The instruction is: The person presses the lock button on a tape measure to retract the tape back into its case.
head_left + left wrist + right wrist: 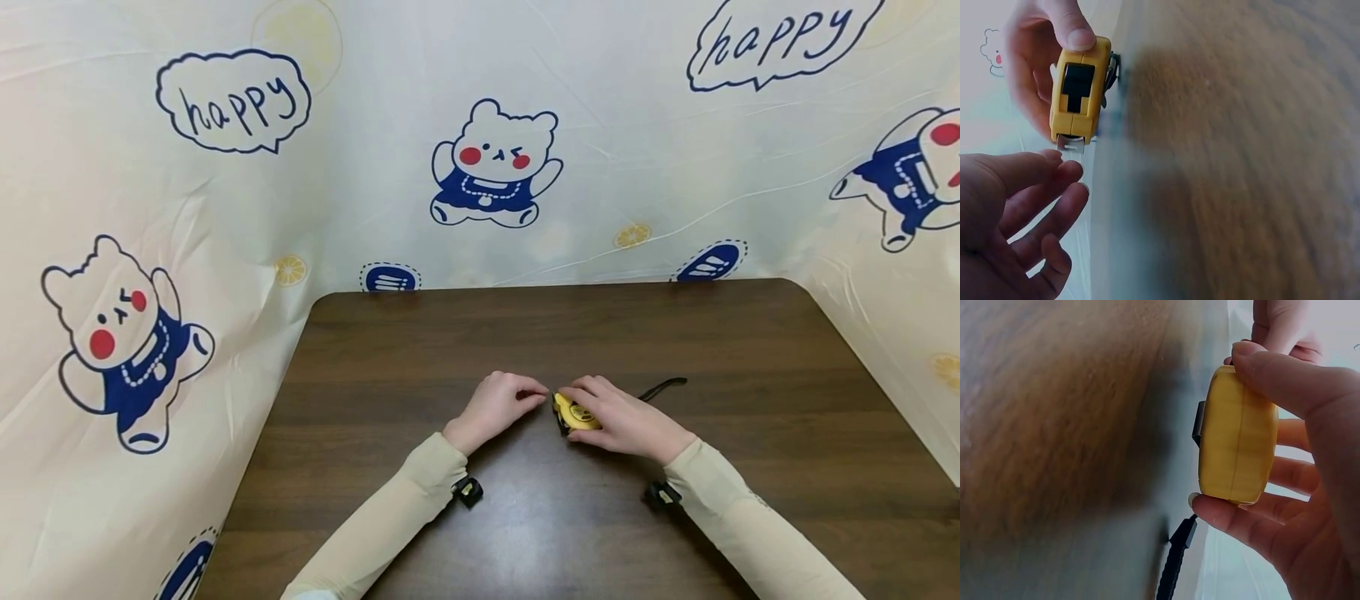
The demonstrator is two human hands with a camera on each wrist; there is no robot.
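A yellow tape measure [576, 413] with black parts is near the middle of the table. My right hand [611, 417] grips its case, thumb on one end and fingers at the other, as the right wrist view shows. The metal hook [1071, 144] sticks out of the case's mouth in the left wrist view. Thumb and index fingertip of my left hand [1029, 206] are close together right at this hook, the other fingers loosely curled; I cannot tell whether they pinch it. A black wrist strap [1175, 559] trails from the tape measure's far end.
The brown wooden table [420, 342] reaches back to a pale curtain [390, 167] printed with bears and the word happy, which also hangs along both sides. Small black cameras [468, 492] are worn at both wrists.
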